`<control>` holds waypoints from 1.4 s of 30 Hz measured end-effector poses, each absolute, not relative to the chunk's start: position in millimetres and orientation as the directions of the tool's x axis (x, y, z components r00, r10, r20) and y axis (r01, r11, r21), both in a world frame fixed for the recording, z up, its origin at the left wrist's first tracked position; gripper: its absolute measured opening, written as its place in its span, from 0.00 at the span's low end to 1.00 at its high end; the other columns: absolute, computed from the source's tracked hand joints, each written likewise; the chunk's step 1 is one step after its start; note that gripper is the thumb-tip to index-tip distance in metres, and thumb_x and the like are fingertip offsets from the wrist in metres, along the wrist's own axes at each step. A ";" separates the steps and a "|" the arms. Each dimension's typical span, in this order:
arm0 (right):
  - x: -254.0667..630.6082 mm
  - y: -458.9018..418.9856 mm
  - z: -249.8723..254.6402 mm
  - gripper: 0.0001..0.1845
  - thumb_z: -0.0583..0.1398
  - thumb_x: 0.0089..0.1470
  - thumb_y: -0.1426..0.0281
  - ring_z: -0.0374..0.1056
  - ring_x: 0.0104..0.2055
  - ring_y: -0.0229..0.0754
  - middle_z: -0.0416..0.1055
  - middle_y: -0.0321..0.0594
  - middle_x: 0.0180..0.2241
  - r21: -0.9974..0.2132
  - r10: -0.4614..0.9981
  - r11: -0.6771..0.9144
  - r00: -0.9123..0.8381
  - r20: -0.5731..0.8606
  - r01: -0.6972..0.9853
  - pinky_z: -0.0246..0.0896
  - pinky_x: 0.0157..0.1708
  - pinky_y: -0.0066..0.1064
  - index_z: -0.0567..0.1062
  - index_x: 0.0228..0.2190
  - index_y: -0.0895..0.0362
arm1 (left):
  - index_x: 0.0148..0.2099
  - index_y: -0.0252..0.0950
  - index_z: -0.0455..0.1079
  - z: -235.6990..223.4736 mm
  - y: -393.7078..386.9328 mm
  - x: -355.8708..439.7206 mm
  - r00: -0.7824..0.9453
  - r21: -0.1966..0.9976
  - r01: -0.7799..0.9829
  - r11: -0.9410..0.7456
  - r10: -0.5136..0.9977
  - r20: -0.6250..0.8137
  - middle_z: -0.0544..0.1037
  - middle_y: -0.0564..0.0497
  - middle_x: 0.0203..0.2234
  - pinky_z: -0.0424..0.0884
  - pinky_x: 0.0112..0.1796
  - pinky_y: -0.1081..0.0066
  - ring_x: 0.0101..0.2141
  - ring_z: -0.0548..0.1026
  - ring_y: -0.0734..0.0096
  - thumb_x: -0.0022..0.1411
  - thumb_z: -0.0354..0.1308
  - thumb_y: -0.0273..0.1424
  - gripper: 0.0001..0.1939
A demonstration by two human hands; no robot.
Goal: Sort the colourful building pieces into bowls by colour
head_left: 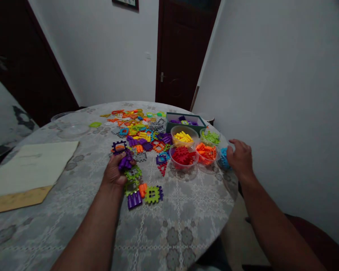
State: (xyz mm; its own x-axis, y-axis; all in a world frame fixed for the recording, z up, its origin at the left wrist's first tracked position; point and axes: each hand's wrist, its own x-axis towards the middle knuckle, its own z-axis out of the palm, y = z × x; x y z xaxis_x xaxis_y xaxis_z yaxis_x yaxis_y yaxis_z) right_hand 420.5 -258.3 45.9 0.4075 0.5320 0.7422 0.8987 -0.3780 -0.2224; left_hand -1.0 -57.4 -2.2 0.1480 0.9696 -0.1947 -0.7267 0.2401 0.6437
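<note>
My left hand [116, 167] is closed around several purple plastic building pieces [125, 162], held above the near-left part of the loose pieces. Just below it lie green square pieces [133, 172], a purple ribbed piece [135, 200], an orange piece [142, 190] and a lime window-shaped piece [152, 194]. Out to the right, my right hand [241, 156] is beside a tub of blue pieces [224, 159], partly covering it. Its thumb and fingers are apart, and I see nothing between them.
Clear bowls hold red [183, 157], orange [206, 152], yellow [183, 137] and green pieces [210, 137]. Behind them stands a dark green box [183, 128] with purple pieces. Mixed pieces [132, 116] spread across the far table. At left lie a paper-topped board [19, 203] and clear lids [73, 130].
</note>
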 end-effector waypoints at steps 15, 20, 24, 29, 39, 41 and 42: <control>154.2 -206.3 22.0 0.22 0.58 0.69 0.69 0.73 0.50 0.50 0.75 0.49 0.51 -0.305 0.933 0.345 -0.288 0.216 0.888 0.71 0.48 0.39 0.71 0.62 0.51 | 0.44 0.40 0.69 -11.3 -66.7 4.6 0.197 0.602 -0.761 0.242 0.970 -0.141 0.76 0.57 0.26 0.72 0.23 0.73 0.22 0.74 0.73 0.46 0.71 0.23 0.23; 140.1 -191.7 9.4 0.16 0.56 0.71 0.70 0.74 0.42 0.47 0.76 0.46 0.45 -0.204 0.967 0.250 -0.233 0.102 0.947 0.64 0.39 0.32 0.74 0.56 0.51 | 0.43 0.39 0.69 -12.6 -67.0 5.7 0.193 0.621 -0.749 0.233 0.972 -0.132 0.76 0.56 0.26 0.71 0.22 0.73 0.22 0.73 0.73 0.45 0.72 0.25 0.22; 139.2 -193.7 1.0 0.11 0.55 0.71 0.69 0.73 0.41 0.46 0.75 0.45 0.43 -0.199 0.966 0.257 -0.245 0.081 0.946 0.61 0.38 0.32 0.76 0.50 0.54 | 0.43 0.39 0.68 -14.5 -65.5 4.8 0.197 0.626 -0.742 0.240 0.970 -0.139 0.76 0.56 0.27 0.69 0.23 0.74 0.23 0.74 0.73 0.44 0.71 0.24 0.23; 152.9 -202.3 4.3 0.08 0.57 0.69 0.70 0.71 0.42 0.45 0.75 0.45 0.42 -0.343 0.927 0.354 -0.279 0.251 0.870 0.63 0.43 0.33 0.74 0.47 0.56 | 0.45 0.40 0.67 -14.0 -65.9 4.4 0.169 0.640 -0.732 0.233 0.972 -0.161 0.76 0.56 0.28 0.69 0.22 0.74 0.24 0.74 0.72 0.42 0.71 0.24 0.26; 277.0 -212.2 70.1 0.10 0.58 0.67 0.66 0.72 0.42 0.48 0.77 0.47 0.40 -0.211 0.905 0.148 -0.047 0.423 0.966 0.65 0.45 0.37 0.77 0.43 0.56 | 0.43 0.38 0.69 -14.3 -60.6 4.3 0.147 0.641 -0.733 0.229 0.973 -0.179 0.76 0.56 0.28 0.70 0.21 0.76 0.23 0.74 0.73 0.44 0.69 0.21 0.23; 320.9 -205.1 75.5 0.12 0.59 0.65 0.66 0.72 0.43 0.49 0.77 0.49 0.41 -0.116 0.912 -0.006 0.053 0.407 0.993 0.65 0.46 0.38 0.78 0.45 0.58 | 0.43 0.38 0.70 -14.0 -58.9 3.5 0.154 0.633 -0.738 0.234 0.972 -0.179 0.77 0.56 0.29 0.71 0.21 0.76 0.24 0.75 0.73 0.44 0.69 0.21 0.22; 342.2 -200.7 76.9 0.13 0.59 0.64 0.67 0.73 0.43 0.49 0.78 0.50 0.42 -0.069 0.913 -0.097 0.117 0.391 0.993 0.65 0.46 0.38 0.79 0.46 0.59 | 0.43 0.37 0.70 -13.7 -58.3 3.1 0.160 0.628 -0.741 0.238 0.971 -0.180 0.77 0.56 0.29 0.71 0.21 0.75 0.23 0.75 0.73 0.44 0.69 0.21 0.22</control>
State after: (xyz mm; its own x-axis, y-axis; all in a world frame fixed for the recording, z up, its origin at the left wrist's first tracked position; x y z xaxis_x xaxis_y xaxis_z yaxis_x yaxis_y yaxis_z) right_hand 342.2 -200.7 76.9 0.1169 0.9128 0.3912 0.9928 -0.0974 -0.0694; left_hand 3.1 -58.3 -13.7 0.1597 0.9707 -0.1797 -0.7405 0.2382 0.6284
